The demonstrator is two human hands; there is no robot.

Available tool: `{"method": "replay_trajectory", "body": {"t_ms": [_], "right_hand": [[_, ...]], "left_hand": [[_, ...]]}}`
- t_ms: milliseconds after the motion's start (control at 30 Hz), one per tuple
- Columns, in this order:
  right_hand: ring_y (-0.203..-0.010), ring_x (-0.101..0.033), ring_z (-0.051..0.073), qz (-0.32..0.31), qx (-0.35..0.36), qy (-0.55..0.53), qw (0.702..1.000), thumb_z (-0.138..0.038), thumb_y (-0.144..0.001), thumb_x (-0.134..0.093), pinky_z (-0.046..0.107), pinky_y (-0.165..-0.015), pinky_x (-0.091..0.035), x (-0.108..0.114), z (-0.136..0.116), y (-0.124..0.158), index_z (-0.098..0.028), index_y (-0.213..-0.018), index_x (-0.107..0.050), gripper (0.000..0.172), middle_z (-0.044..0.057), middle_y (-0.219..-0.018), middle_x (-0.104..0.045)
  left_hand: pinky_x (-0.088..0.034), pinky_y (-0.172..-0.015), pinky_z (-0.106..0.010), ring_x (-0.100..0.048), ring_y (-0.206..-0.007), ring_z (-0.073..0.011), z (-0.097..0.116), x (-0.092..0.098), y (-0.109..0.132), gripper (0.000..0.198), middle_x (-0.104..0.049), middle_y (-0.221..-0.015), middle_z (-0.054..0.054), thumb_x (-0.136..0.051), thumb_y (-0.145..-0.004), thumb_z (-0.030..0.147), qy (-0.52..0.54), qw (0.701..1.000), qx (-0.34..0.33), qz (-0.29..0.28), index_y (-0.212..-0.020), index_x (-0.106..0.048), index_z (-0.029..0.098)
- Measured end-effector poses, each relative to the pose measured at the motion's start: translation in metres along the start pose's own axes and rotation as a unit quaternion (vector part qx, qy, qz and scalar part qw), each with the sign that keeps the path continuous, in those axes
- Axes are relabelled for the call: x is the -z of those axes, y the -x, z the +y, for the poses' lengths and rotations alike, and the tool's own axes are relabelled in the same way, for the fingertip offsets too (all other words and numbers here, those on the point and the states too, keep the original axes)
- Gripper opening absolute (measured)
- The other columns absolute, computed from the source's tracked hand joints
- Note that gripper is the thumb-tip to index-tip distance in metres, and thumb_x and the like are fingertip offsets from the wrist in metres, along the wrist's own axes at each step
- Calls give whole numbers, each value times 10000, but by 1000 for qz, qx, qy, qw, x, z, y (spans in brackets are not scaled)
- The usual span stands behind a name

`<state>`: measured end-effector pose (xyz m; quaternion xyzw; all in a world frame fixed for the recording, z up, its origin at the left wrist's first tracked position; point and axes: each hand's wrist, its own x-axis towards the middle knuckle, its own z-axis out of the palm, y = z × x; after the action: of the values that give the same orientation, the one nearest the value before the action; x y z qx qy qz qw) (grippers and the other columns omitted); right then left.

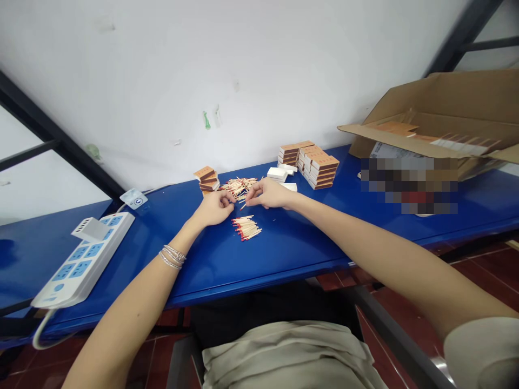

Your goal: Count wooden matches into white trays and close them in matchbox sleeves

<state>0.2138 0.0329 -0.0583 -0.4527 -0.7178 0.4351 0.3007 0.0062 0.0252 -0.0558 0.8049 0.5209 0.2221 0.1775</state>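
My left hand (217,208) rests at the left front of a loose heap of matches (240,185), its fingers curled in; whatever they hold, if anything, is hidden. Across from it, my right hand (267,193) pinches a matchstick (243,206) between thumb and fingertips at the heap's near side. A gathered bunch of red-tipped matches (246,228) lies in front of both hands, heads pointing left. Just behind my left hand is a small stack of matchboxes (207,177). White matchbox trays (278,174) sit behind my right hand.
Taller matchbox stacks (318,165) stand against the wall. At the right is an open cardboard box (438,102) with matchboxes inside, a blurred patch in front of it. A white power strip (87,259) lies on the left of the blue table (292,248).
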Motion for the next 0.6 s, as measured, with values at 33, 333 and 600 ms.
{"method": "replay_trajectory", "body": {"t_ms": [33,333,600], "right_hand": [[-416,-433,42,-9,5,6,1000,-188,-710,-741,184,-408,-337,-2,0,1,-114,-812,-731,126,6,-647,-687],[-734,-678,157,2,51,198,979,-152,-727,-709,217,-666,-481,4,2,-4,-146,-812,-793,119,49,-781,-767],[-566,-641,132,45,20,194,980,-222,-765,-716,214,-533,-458,7,6,-5,-147,-887,-793,162,52,-726,-752]], "left_hand": [[-386,-512,-232,-504,-504,-115,0,-2,-1,170,-612,-592,11,-577,-737,212,-12,1000,-5,17,-861,-680,158],[-399,-577,-266,-566,-569,-160,2,-17,-9,142,-622,-590,-2,-562,-819,266,-86,996,-25,29,-829,-679,186],[-384,-559,-255,-503,-527,-130,4,-14,-6,164,-580,-582,20,-546,-853,319,10,997,12,71,-802,-611,178]]}}
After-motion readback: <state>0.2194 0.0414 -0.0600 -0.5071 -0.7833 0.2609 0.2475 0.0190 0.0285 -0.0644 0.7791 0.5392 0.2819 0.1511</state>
